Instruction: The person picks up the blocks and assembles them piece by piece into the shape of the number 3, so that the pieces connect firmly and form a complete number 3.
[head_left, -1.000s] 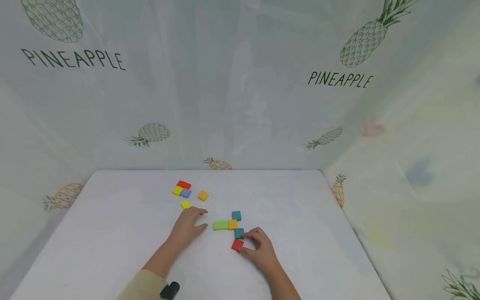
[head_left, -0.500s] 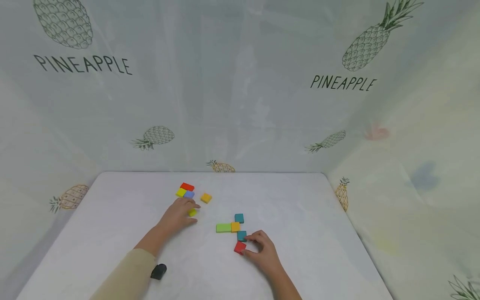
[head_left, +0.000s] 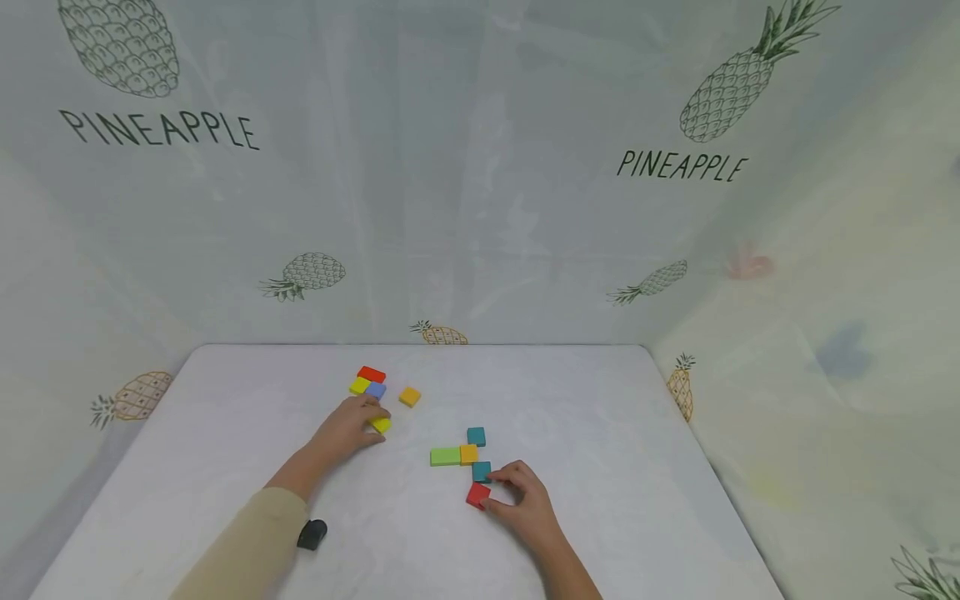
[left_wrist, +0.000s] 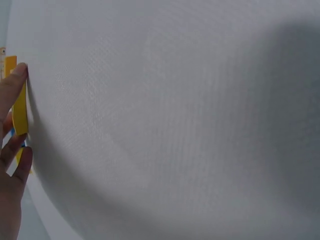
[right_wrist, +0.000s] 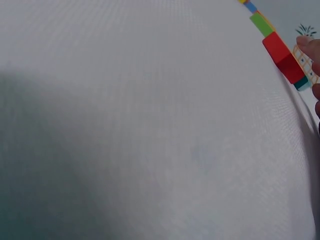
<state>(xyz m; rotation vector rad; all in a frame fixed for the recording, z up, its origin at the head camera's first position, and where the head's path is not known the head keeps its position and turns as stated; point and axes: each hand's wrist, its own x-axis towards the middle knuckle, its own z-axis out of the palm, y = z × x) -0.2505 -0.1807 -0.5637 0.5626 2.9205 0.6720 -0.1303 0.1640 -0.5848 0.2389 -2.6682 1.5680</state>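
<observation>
My left hand (head_left: 347, 429) pinches a yellow block (head_left: 380, 425) between thumb and fingers; the left wrist view shows fingertips at both ends of the yellow block (left_wrist: 19, 107). At centre, my right hand (head_left: 527, 504) has its fingers loosely bent beside a red block (head_left: 477, 496) and a teal block (head_left: 481, 472). In the right wrist view the thumb stands slightly apart from the red block (right_wrist: 283, 56). An orange block (head_left: 468, 454) adjoins a long light-green block (head_left: 445, 457); a second teal block (head_left: 476, 437) lies just behind.
Beyond the left hand, a red block (head_left: 372, 374), a yellow block (head_left: 360, 386) and a blue block (head_left: 376, 390) lie together. A single orange block (head_left: 409, 397) lies to their right. Pineapple-print cloth (head_left: 465, 192) stands behind the white table (head_left: 600, 417).
My left hand has moved left to the yellow block, and its fingers have closed on it. The right hand stays beside the red and teal blocks. The camera view has shifted slightly.
</observation>
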